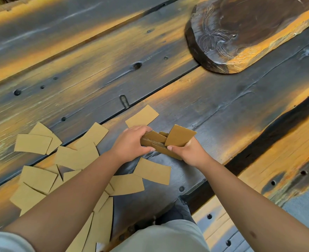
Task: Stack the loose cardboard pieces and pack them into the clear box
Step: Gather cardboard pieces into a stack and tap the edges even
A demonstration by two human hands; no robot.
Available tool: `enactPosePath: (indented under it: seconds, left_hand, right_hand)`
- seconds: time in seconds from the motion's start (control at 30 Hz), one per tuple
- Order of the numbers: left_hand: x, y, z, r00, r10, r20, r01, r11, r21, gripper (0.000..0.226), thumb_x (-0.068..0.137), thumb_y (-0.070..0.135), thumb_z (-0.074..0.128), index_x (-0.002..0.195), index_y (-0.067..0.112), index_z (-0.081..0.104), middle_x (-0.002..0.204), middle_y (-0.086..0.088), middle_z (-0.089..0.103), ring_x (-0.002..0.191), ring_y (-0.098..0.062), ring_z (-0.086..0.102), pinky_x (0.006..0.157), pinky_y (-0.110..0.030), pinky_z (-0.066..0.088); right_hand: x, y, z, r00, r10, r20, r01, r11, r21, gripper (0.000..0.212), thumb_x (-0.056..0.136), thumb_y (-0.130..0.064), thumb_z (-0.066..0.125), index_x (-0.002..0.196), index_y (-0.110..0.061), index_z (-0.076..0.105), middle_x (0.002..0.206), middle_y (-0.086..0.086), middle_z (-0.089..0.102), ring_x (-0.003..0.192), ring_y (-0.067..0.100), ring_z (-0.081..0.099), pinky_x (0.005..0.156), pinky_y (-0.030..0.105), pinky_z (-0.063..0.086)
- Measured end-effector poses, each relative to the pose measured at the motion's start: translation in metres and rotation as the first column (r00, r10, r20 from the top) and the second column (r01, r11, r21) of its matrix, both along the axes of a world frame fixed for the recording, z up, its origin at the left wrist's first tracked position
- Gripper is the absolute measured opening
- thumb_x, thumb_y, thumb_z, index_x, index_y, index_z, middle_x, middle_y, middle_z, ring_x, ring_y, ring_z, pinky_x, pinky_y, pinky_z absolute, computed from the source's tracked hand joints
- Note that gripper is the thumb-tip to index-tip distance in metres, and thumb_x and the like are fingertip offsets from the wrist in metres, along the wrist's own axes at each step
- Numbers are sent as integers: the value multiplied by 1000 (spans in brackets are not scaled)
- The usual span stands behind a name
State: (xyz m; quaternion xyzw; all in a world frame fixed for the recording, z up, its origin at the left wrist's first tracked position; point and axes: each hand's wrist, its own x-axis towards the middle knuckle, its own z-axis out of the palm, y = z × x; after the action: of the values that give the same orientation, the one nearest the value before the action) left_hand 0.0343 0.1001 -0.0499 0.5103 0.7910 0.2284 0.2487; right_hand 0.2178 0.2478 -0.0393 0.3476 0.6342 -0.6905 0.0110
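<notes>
Just below the middle of the frame both hands grip a small stack of cardboard pieces between them, held above the dark plank table. The left hand curls over the stack's left end, fingers on top and thumb beneath; the right hand pinches its right end, thumb on the near edge. One piece stands tilted up at the stack's right side, against the right hand's fingers. The loose cardboard pieces lie scattered and overlapping at lower left, under and beside the left forearm. One single piece lies just above the left hand, another just below the hands. A carved dark wooden slab rests at upper right, well apart. No writing or labels can be read on anything
</notes>
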Motion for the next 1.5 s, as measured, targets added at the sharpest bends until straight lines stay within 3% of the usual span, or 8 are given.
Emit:
enactPosePath:
  seconds: [0.17,0.37,0.5,0.93,1.03,1.13,1.33,1.5]
  left_hand:
    - [3,7,4,966,-27,-256,21,999,-25,40,76,58,67,109,37,58,93,23,59,101,-6,53,97,-36,27]
    - [3,10,10,982,48,182,-31,995,-95,63,76,41,76,128,51,43,92,19,63,84,-2,57,76,-24,47]
    - [2,8,7,933,44,358,-16,997,-82,20,81,22,75,99,29,71,80,6,67,72,-12,61,66,-36,51]
    - [1,6,11,970,-4,243,22,997,-70,21,85,27,72,106,29,70,86,6,59,82,-12,55,71,-31,47]
    - [2,3,8,980,-35,196,45,998,-46,28,85,27,72,113,26,69,92,8,60,92,-11,55,79,-28,47]
    - [2,0,3,985,-81,150,80,997,12,25,83,26,73,108,25,68,122,13,57,116,-5,44,93,-25,40]
    - [5,-3,0,979,37,200,-35,999,-12,41,82,29,73,110,41,47,128,17,53,111,2,50,90,-21,44]
    - [5,-4,0,986,5,165,2,999,-43,64,82,28,74,132,42,36,110,21,52,95,3,48,77,-9,35]
  right_hand:
    - [-1,0,2,997,-39,-68,32,995,-96,32,86,-2,64,106,-27,70,116,-5,69,108,18,64,94,40,50]
    - [-4,-3,0,998,-30,-56,27,999,-47,18,85,1,65,100,-9,65,106,9,71,99,25,66,91,49,51]
    - [-4,-2,-1,998,-27,-52,25,999,-34,21,81,-5,68,100,-16,69,105,13,70,99,29,65,93,53,50]
    - [42,29,4,825,-564,-41,547,814,-194,18,90,3,51,99,-10,62,99,12,68,98,26,68,68,33,57]
    - [41,38,2,950,-184,252,86,930,358,29,89,-1,52,107,-22,41,87,5,61,75,26,64,53,32,50]
    - [30,29,-3,847,163,506,-483,633,604,17,89,-8,49,99,-21,43,77,4,57,68,27,56,54,38,47]
    - [15,12,-3,850,353,392,-514,721,465,54,77,7,46,119,-27,50,91,-6,53,84,13,53,64,17,38]
    - [19,9,6,873,380,305,-449,871,201,81,73,6,50,136,-42,32,119,1,50,114,9,46,94,31,46]
